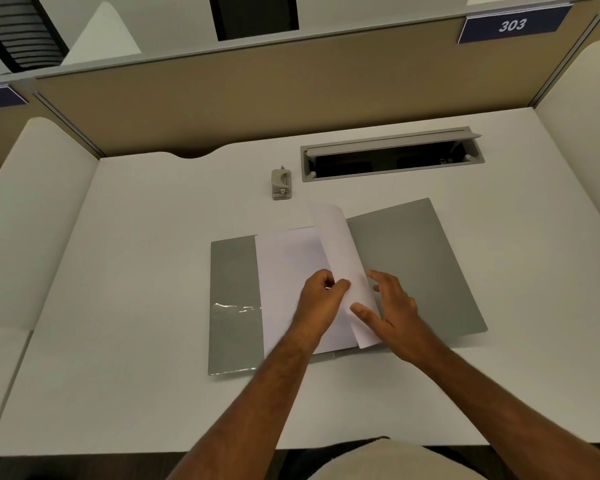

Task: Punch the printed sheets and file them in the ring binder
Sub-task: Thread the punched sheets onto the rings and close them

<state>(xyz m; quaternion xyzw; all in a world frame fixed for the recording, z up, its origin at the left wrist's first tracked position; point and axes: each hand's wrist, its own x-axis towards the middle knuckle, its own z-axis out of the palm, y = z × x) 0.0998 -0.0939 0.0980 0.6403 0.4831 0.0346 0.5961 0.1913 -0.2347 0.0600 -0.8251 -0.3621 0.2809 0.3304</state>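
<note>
Head view puts the grey ring binder [413, 265] lying open flat at the centre of the white desk [136, 306], its two covers spread toward nine and three o'clock. I see white printed sheets [291, 271] lying on the left cover, leaving a grey strip bare at the nine o'clock edge, where a clear pocket catches the light. One white sheet [340, 244] stands curled up over the spine, arching from twelve o'clock down toward six.

My left hand [321, 292] has its fingers curled and pinches the lifted sheet near its lower half, thumb against the paper. My right hand [392, 306] sits just at three o'clock of it, fingers straight and spread, with the thumb lying on the lower end of the same sheet and the fingertips over the right cover; it grips nothing that I can see. I cannot tell whether rings are threaded through the paper, as the sheets hide the spine.

At twelve o'clock from the binder, well apart from it, a small grey hole punch [282, 184] stands alone. Just at its three o'clock a cable tray [392, 159] lies open in the desktop. A numbered plate [513, 25] reading 303 hangs on the partition at one o'clock.
</note>
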